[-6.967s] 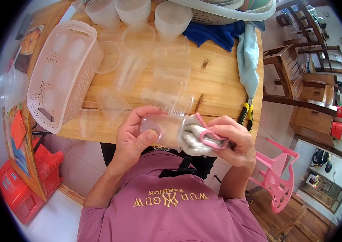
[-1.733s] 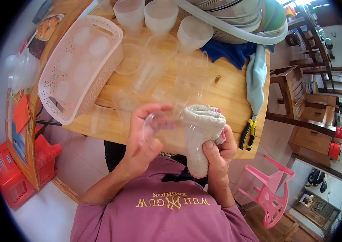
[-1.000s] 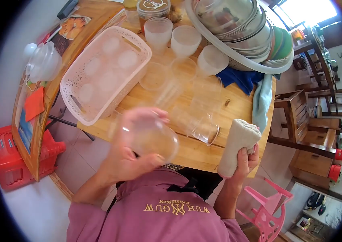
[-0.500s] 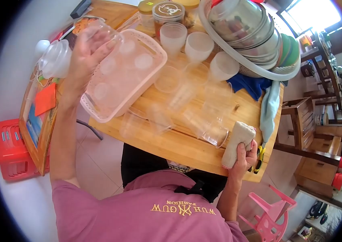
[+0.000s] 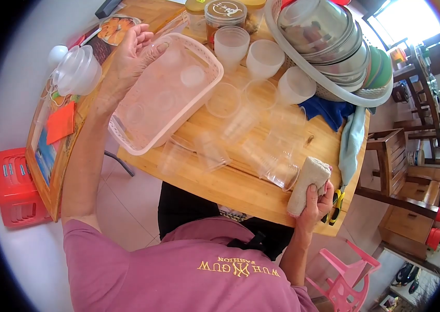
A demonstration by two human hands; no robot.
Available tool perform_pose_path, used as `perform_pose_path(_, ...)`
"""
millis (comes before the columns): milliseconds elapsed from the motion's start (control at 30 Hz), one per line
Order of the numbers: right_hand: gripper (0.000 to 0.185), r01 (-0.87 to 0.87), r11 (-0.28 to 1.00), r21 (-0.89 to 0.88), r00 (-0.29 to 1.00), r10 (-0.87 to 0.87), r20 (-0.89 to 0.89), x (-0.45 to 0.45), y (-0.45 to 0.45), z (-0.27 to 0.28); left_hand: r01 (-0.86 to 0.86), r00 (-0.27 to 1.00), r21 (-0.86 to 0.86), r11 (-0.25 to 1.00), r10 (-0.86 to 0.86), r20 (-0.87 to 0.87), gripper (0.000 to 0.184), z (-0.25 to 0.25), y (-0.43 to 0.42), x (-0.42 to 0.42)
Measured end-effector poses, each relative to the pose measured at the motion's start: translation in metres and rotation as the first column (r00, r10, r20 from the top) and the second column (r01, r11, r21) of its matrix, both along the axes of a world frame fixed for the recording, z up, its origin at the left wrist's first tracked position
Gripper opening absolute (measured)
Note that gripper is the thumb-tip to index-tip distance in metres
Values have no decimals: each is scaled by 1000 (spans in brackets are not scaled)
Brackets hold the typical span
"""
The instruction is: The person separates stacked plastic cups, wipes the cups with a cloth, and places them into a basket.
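My left hand point(image 5: 136, 54) is open, fingers apart, above the left rim of a pink plastic basket point(image 5: 165, 125). Faint clear round pieces lie inside the basket, hard to make out. In my right hand point(image 5: 317, 202) is a folded beige cloth point(image 5: 308, 182), gripped at the table's front edge. A clear plastic cup point(image 5: 282, 174) lies on its side just left of the cloth. More clear cups point(image 5: 212, 151) lie tipped over on the wood, beside clear round lids point(image 5: 223, 100). Frosted cups point(image 5: 265, 60) stand upright behind them.
Lidded jars point(image 5: 225, 18) stand at the back. A large basket of metal bowls point(image 5: 316, 36) fills the back right, above a blue cloth point(image 5: 326, 112) and a pale blue cloth point(image 5: 352, 145). Yellow-black scissors or cutter point(image 5: 337, 205) lie at the right edge. Translucent containers point(image 5: 78, 70) stand left.
My left hand has let go of a clear plastic piece and is now open, slightly further right. My right hand still holds the cloth. The view has shifted a little.
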State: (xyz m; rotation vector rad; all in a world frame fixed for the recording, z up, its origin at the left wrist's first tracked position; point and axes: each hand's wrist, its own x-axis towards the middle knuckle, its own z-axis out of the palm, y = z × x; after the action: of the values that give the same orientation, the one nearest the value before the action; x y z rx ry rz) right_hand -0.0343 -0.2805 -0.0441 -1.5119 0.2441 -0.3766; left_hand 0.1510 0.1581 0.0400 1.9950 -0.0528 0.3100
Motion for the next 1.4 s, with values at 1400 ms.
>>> perform_pose_path(1400,29,9,999,35,999,-11,33,-5,0,2,129,933,691,711,-323,158,21,-25,-128,-153)
